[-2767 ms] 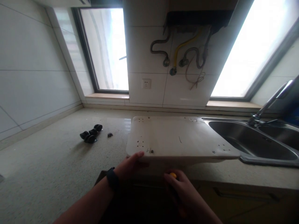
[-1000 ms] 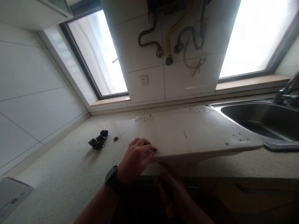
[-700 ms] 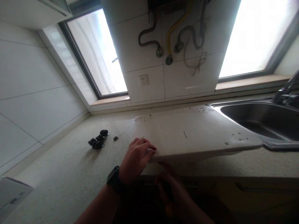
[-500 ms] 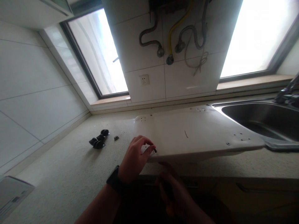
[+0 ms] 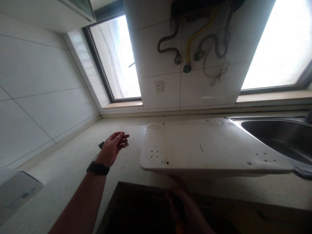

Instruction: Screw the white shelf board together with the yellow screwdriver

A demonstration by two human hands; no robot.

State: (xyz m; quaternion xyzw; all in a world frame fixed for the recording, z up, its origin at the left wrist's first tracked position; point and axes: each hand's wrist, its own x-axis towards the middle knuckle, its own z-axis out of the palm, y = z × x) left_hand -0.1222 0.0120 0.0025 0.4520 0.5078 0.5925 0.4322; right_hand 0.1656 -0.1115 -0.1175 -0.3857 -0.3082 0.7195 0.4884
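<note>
My left hand (image 5: 112, 148), with a dark watch on its wrist, reaches over the counter left of the white panel. Its fingers are loosely bent and apart, right at a small cluster of dark screws (image 5: 126, 144). Behind that hand, black casters (image 5: 101, 145) are mostly hidden. The white panel (image 5: 180, 139) lies flat, with small holes near its corners and pen marks on top. Below its front edge, in shadow, my right hand (image 5: 188, 206) is closed round what looks like a screwdriver (image 5: 179, 208) with a black and orange handle; its tip cannot be made out.
The panel rests on a speckled counter (image 5: 73, 182), its right end beside a steel sink (image 5: 268, 133). A white box (image 5: 21, 191) stands at the left edge. Pipes (image 5: 168, 50) and a socket (image 5: 158, 86) are on the tiled wall between two windows. A dark gap lies below the counter's front edge.
My left hand has left the panel's near left corner and moved left to the small screws. The view has shifted a little. My right hand stays low, still holding the screwdriver.
</note>
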